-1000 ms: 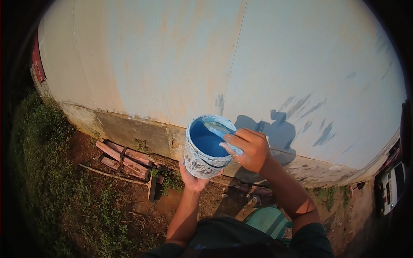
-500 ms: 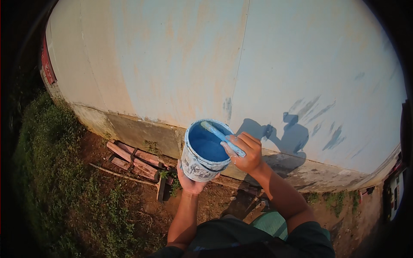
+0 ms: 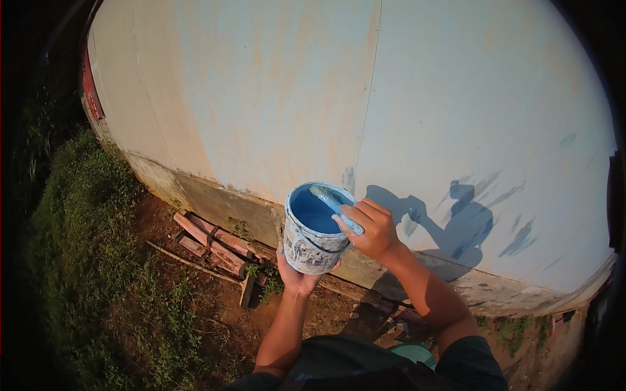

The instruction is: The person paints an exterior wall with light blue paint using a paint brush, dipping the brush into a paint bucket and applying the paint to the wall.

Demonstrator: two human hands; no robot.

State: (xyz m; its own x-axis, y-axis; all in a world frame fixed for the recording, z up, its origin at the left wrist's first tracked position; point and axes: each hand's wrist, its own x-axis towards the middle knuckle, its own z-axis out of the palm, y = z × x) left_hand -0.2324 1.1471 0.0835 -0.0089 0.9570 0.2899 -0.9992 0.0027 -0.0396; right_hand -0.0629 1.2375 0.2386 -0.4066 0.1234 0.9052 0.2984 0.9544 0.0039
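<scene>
My left hand (image 3: 299, 277) grips a small paint-smeared bucket (image 3: 308, 251) from below, its fingers wrapped round the base. Blue paint (image 3: 313, 214) lies inside it. Over the bucket's right rim, my right hand (image 3: 370, 229) is closed round the blue-coated handle of a paintbrush (image 3: 336, 207). The brush slants down to the right, with its far end inside the bucket mouth; its bristles are hard to make out. Beyond both hands stands a pale blue wall (image 3: 274, 98) with peach-toned patches and a few darker blue-grey strokes on the right.
Reddish timber pieces (image 3: 218, 244) lie on the soil along the wall's concrete base (image 3: 215, 199), with a long stick (image 3: 192, 262) beside them. Green plants (image 3: 91, 228) cover the ground at left. A green rounded object (image 3: 415, 354) is partly hidden near my right elbow.
The view has shifted slightly, so wall and timber sit lower and further right. The bucket looks a little more upright. Both hands keep their holds, and the brush stays at the bucket mouth.
</scene>
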